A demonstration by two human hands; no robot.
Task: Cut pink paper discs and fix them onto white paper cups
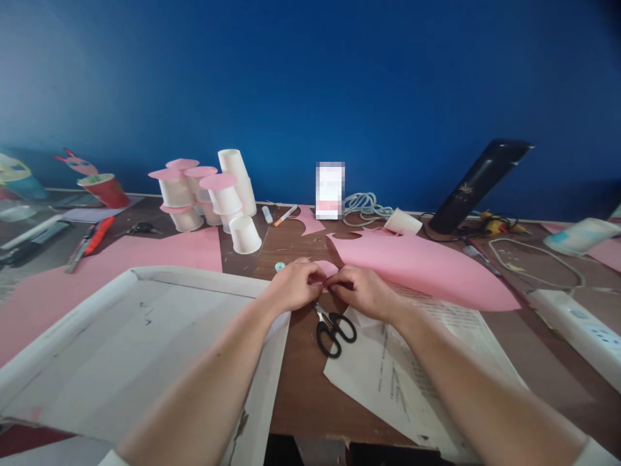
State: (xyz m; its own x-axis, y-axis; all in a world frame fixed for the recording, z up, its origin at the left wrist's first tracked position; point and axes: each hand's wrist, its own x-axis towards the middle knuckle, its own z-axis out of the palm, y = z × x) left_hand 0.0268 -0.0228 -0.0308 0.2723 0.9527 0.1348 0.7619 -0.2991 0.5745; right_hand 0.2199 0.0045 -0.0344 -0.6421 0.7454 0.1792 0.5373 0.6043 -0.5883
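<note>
My left hand (299, 283) and my right hand (361, 291) meet in the middle of the table. Their fingers are pinched together on a small piece of pink paper (327, 266), partly hidden behind the fingertips. Just below them lies a pair of scissors (331, 318) with black handles, its blades reaching under my hands. To the right, a large curved sheet of pink paper (417, 262) has round bites cut from its edge. Beyond my left hand, several white paper cups (226, 197) are stacked, some topped by pink paper discs (218, 182).
A white shallow box lid (184, 336) covers the left front. Printed sheets (378, 372) lie under my right forearm. A phone (330, 191) leans against the blue wall, beside a coiled cable (366, 206). A black cylinder (475, 188) tilts at right, above a power strip (577, 323). A utility knife (97, 236) lies left.
</note>
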